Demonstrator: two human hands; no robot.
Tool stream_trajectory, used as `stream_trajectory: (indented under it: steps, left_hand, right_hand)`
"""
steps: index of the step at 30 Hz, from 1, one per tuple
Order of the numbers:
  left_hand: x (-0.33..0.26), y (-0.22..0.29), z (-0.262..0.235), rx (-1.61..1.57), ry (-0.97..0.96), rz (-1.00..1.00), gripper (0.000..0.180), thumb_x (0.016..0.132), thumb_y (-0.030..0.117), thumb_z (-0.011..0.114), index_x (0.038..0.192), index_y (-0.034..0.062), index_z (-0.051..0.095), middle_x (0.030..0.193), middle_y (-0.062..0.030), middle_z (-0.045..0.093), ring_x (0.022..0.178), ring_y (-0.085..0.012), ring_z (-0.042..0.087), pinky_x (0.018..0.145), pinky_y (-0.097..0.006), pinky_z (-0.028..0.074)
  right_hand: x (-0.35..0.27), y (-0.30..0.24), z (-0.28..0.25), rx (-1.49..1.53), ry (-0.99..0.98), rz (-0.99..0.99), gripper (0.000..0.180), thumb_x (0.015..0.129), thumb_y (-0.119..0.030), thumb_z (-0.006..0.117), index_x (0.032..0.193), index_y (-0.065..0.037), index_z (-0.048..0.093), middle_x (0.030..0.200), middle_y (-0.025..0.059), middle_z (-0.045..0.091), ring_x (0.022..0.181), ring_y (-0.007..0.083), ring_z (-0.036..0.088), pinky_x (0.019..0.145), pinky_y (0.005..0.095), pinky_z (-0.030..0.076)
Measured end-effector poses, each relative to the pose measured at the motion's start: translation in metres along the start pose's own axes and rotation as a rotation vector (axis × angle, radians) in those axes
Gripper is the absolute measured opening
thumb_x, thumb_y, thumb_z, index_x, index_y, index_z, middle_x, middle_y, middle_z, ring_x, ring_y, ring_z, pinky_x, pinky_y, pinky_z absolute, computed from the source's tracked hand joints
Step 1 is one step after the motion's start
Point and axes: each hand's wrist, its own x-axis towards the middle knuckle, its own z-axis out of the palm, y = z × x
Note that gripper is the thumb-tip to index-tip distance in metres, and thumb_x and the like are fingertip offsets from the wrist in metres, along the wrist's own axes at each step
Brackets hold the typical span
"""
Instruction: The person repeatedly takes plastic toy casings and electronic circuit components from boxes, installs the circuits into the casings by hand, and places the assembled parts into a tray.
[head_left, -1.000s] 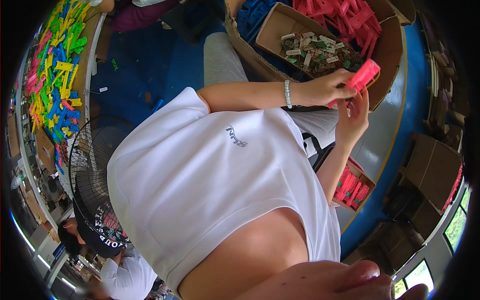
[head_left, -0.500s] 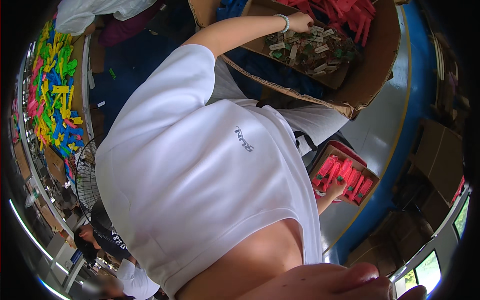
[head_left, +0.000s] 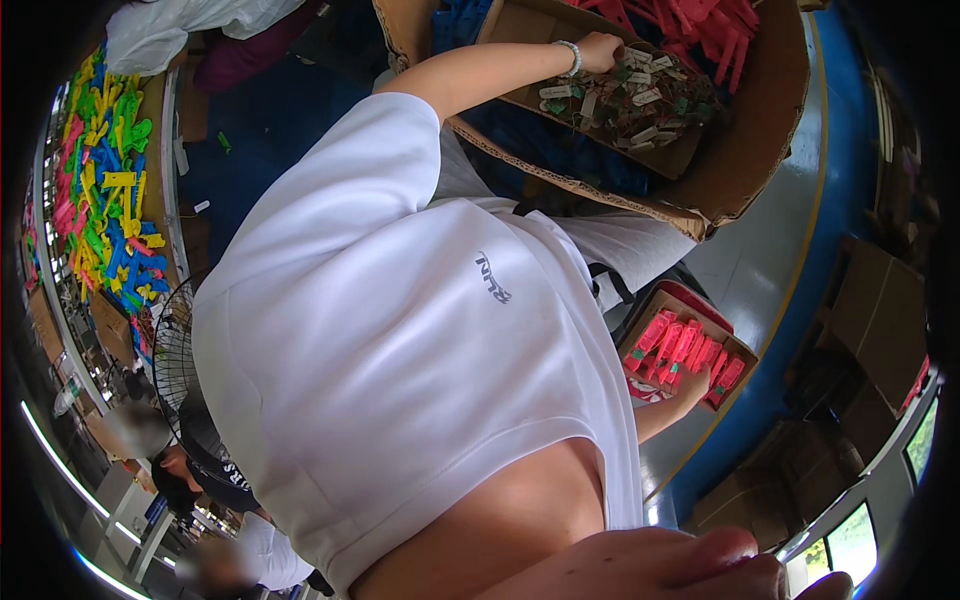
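Observation:
My left hand (head_left: pixel 601 52), a beaded bracelet on its wrist, is at the edge of a heap of small white tags with green and brown strands (head_left: pixel 640 100). Its fingers are curled closed; whatever they hold is too small to make out. The heap lies in a cardboard tray inside a large carton (head_left: pixel 745 190). Lower right, my right hand (head_left: pixel 692 386) reaches into a small cardboard box (head_left: pixel 742 345) holding a row of red plastic pieces (head_left: pixel 668 345), several with green bits at their ends. Its fingers are closed together against the row, their contents hidden.
Red plastic parts (head_left: pixel 690 25) and blue ones (head_left: pixel 460 30) lie in the large carton. A table at left bears a pile of coloured plastic parts (head_left: pixel 120 180). A black wire fan (head_left: pixel 175 350) stands behind my left side. Cardboard boxes (head_left: pixel 870 310) stack at right; other people are at lower left.
My right hand has shifted rightward along the row of red pieces, uncovering the middle ones. My left hand has moved slightly at the heap's edge, fingers more curled.

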Motion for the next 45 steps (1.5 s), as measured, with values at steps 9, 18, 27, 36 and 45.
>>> stream_trajectory:
  steps: [9,18,27,36,45]
  left_hand:
    - [-0.024,0.04,-0.088,-0.128,-0.17,0.298,0.028,0.08,0.019,0.074,0.099,0.0021,0.065,0.097,-0.016,0.069,0.095,-0.0303,0.066,0.084,-0.043,0.052]
    - [-0.1,0.105,-0.216,-0.764,-0.012,0.307,0.027,0.081,0.011,0.074,0.101,-0.0016,0.062,0.099,-0.014,0.066,0.097,-0.0237,0.063,0.082,-0.035,0.052]
    - [0.0,-0.076,-0.113,0.117,-0.113,-0.28,0.033,0.079,0.019,0.071,0.106,0.0025,0.062,0.099,-0.0181,0.067,0.09,-0.0325,0.065,0.077,-0.041,0.052]
    - [0.094,-0.073,-0.118,0.042,0.211,-0.383,0.038,0.076,0.026,0.059,0.102,-0.0017,0.064,0.099,-0.0249,0.067,0.098,-0.0369,0.066,0.084,-0.048,0.053]
    - [0.077,-0.012,-0.132,-0.762,0.147,-0.305,0.055,0.087,0.028,0.066,0.131,0.0013,0.048,0.117,-0.0224,0.063,0.106,-0.0323,0.063,0.083,-0.042,0.051]
  right_hand:
    - [-0.012,-0.369,-0.132,0.935,0.186,-0.882,0.023,0.087,-0.008,0.069,0.108,0.001,0.068,0.104,0.0097,0.067,0.093,0.0169,0.063,0.079,0.027,0.052]
    - [0.008,-0.532,-0.105,1.001,-0.143,-1.014,0.019,0.09,-0.006,0.064,0.106,0.002,0.068,0.086,0.0053,0.07,0.074,0.0105,0.065,0.069,0.0237,0.052]
    - [0.014,-0.502,-0.124,1.379,-0.261,-0.847,0.016,0.088,0.003,0.062,0.103,0.009,0.065,0.095,0.0137,0.067,0.084,0.0185,0.066,0.078,0.0323,0.059]
    - [-0.014,-0.45,-0.12,1.398,-0.262,-0.686,0.013,0.088,0.005,0.062,0.101,0.007,0.064,0.092,0.0105,0.065,0.084,0.0165,0.064,0.076,0.0318,0.058]
    - [0.009,-0.462,-0.13,1.315,-0.243,-0.67,0.013,0.086,0.002,0.066,0.098,0.005,0.067,0.085,0.0065,0.066,0.079,0.0122,0.062,0.072,0.0238,0.051]
